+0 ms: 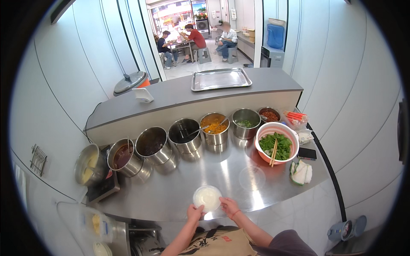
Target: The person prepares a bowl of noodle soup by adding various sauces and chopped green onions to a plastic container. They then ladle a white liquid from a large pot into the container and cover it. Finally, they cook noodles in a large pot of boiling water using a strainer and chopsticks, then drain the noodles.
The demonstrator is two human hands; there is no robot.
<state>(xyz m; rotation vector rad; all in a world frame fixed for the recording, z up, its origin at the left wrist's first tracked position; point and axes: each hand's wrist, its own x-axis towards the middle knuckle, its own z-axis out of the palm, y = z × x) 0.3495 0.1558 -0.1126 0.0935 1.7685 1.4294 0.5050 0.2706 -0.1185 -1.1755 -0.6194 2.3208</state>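
Note:
A round, clear-rimmed plastic container [207, 196] with pale white contents is at the front edge of the steel counter [221, 174]. My left hand [194, 212] grips its near left side, thumb over the rim. At its right side, my right hand [228, 206] pinches the rim between thumb and fingers. Whether the base rests on the counter or is just above it, I cannot tell. A clear round plastic lid [252, 178] lies flat to the right. Beyond it, a red and white colander [260, 154] holds leafy greens [282, 145], with wooden chopsticks [274, 152] laid across.
Several steel pots line the back, including one of dark liquid [184, 136] and one of orange-yellow food [214, 128]. A pan [86, 164] sits on a cooker at left. A phone [307, 154] and cloth [301, 172] lie right. A tray [221, 79] rests on the ledge.

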